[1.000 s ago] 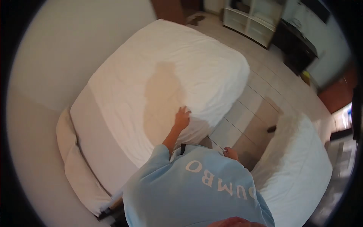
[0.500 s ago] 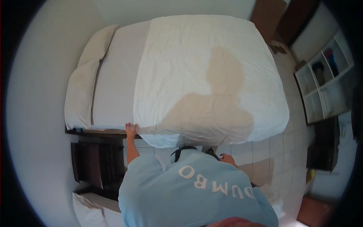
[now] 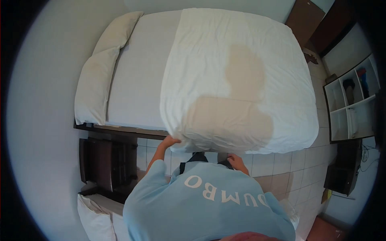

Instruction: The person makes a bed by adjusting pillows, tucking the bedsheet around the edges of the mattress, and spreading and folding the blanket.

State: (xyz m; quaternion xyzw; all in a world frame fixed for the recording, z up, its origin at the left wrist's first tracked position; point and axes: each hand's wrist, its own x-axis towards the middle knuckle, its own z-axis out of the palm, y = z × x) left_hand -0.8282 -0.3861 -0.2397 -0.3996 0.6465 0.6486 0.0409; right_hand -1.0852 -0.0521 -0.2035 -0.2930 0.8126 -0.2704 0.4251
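A white cover (image 3: 205,60) lies over the right part of the bed, with wrinkles along its near side. My left hand (image 3: 172,140) is closed on the cover's near left corner, beside the bed frame. The grey sheet (image 3: 144,72) shows bare between the cover and two pillows (image 3: 94,84) at the bed's left end. My right hand (image 3: 234,160) is in front of my body, just below the cover's near edge, with its fingers curled; whether it holds anything is hidden.
A dark wooden nightstand (image 3: 110,162) stands below the bed's left end. A second bed with a pillow (image 3: 96,219) is at the lower left. White shelves (image 3: 339,106) and a dark desk (image 3: 341,168) stand at the right.
The view has swung round to face the bed from its side. My left hand has moved from open on top of the cover to its near corner and closed on it.
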